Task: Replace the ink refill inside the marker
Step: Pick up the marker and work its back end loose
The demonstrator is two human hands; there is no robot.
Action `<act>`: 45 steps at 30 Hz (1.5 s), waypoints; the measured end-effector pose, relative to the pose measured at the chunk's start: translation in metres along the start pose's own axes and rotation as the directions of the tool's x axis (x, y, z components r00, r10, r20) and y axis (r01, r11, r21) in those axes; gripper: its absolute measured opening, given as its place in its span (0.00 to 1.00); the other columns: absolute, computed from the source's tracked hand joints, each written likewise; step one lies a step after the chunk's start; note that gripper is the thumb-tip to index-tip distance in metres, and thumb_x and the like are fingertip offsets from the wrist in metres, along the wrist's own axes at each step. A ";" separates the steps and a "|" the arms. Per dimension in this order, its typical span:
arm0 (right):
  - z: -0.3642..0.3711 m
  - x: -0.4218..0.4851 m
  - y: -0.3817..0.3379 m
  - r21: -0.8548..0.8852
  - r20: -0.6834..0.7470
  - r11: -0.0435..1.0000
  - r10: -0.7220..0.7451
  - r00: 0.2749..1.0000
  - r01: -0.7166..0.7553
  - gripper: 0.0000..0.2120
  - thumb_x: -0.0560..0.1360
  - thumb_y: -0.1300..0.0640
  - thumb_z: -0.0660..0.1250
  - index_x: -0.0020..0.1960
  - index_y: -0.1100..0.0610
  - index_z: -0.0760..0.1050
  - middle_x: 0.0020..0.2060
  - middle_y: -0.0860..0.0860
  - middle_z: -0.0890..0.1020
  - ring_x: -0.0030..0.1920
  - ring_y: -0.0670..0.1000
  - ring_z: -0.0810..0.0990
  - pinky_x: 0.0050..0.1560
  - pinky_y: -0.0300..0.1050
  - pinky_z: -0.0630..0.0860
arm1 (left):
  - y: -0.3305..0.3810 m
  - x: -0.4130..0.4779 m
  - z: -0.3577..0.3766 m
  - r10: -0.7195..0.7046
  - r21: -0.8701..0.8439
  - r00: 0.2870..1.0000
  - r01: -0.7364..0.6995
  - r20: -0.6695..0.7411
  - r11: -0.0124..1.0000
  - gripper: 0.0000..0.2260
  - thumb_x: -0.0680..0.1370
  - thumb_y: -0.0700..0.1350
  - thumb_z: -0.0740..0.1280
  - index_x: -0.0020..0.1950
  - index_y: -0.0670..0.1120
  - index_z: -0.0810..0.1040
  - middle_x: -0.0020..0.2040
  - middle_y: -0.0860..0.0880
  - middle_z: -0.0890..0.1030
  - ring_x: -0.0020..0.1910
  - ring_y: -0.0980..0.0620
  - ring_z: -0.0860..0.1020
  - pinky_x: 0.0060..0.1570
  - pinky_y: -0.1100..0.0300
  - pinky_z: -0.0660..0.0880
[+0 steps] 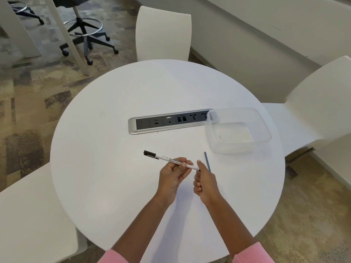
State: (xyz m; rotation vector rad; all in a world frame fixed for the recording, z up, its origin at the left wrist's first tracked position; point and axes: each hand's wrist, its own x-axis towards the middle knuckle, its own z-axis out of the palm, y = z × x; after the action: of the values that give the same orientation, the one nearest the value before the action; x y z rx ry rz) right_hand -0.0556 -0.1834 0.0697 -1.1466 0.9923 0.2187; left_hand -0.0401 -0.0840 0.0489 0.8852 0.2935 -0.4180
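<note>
A white marker (164, 158) with a black cap at its left end is held level above the round white table (114, 103). My left hand (171, 176) grips its barrel near the middle. My right hand (204, 182) pinches the marker's right end between thumb and fingers. A thin dark blue-grey refill (207, 161) lies loose on the table just right of my right hand, pointing away from me.
A clear plastic container (238, 130) stands at the right, overlapping the end of a silver power and data strip (167, 121) set in the table's middle. White chairs (163, 33) surround the table; a black stool stands on the carpet far left.
</note>
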 end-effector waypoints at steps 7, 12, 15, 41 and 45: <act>0.004 -0.002 -0.006 0.031 0.047 0.999 -0.028 0.998 0.027 0.20 0.75 0.49 0.62 0.27 0.54 0.63 0.19 0.46 0.62 0.17 0.43 0.59 0.17 0.33 0.54 | 0.001 -0.001 0.008 0.074 -0.013 0.991 -0.076 -0.114 0.997 0.06 0.76 0.34 0.63 0.45 0.41 0.78 0.35 0.49 0.85 0.38 0.55 0.84 0.39 0.67 0.80; -0.008 -0.003 -0.012 -0.157 0.319 0.987 0.011 0.948 0.041 0.21 0.78 0.47 0.57 0.30 0.55 0.68 0.22 0.47 0.67 0.22 0.44 0.66 0.23 0.33 0.62 | 0.011 0.001 -0.001 0.091 0.025 0.992 -0.089 -0.085 0.996 0.06 0.76 0.35 0.63 0.47 0.43 0.79 0.35 0.51 0.84 0.39 0.57 0.83 0.40 0.67 0.79; -0.018 -0.002 -0.023 -0.373 0.437 0.916 0.031 0.899 0.149 0.17 0.79 0.51 0.57 0.36 0.57 0.77 0.27 0.48 0.72 0.26 0.43 0.71 0.29 0.32 0.69 | 0.015 0.002 -0.007 0.082 0.077 0.996 -0.079 -0.043 0.994 0.07 0.77 0.35 0.62 0.46 0.43 0.79 0.35 0.52 0.84 0.39 0.57 0.83 0.40 0.67 0.79; -0.012 0.001 -0.065 -0.781 0.553 0.301 -0.072 0.830 0.547 0.09 0.74 0.62 0.65 0.44 0.67 0.80 0.28 0.51 0.78 0.28 0.44 0.75 0.27 0.25 0.70 | 0.035 0.006 0.006 0.156 0.155 0.980 -0.175 0.125 0.972 0.08 0.78 0.35 0.60 0.47 0.44 0.76 0.34 0.51 0.84 0.41 0.55 0.83 0.45 0.64 0.79; -0.007 0.002 -0.059 -0.764 0.593 -0.039 -0.436 0.677 0.644 0.10 0.74 0.61 0.64 0.42 0.65 0.80 0.37 0.61 0.83 0.31 0.53 0.75 0.33 0.43 0.70 | 0.031 0.003 0.020 0.251 0.008 0.967 -0.251 -0.042 0.968 0.11 0.77 0.32 0.60 0.40 0.43 0.76 0.31 0.52 0.83 0.37 0.57 0.82 0.42 0.65 0.80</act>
State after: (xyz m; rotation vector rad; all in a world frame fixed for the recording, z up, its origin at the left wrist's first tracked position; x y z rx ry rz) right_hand -0.0221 -0.2157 0.1072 -2.6016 -0.0449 0.2742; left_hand -0.0214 -0.0829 0.0809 0.9220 0.2164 -0.1649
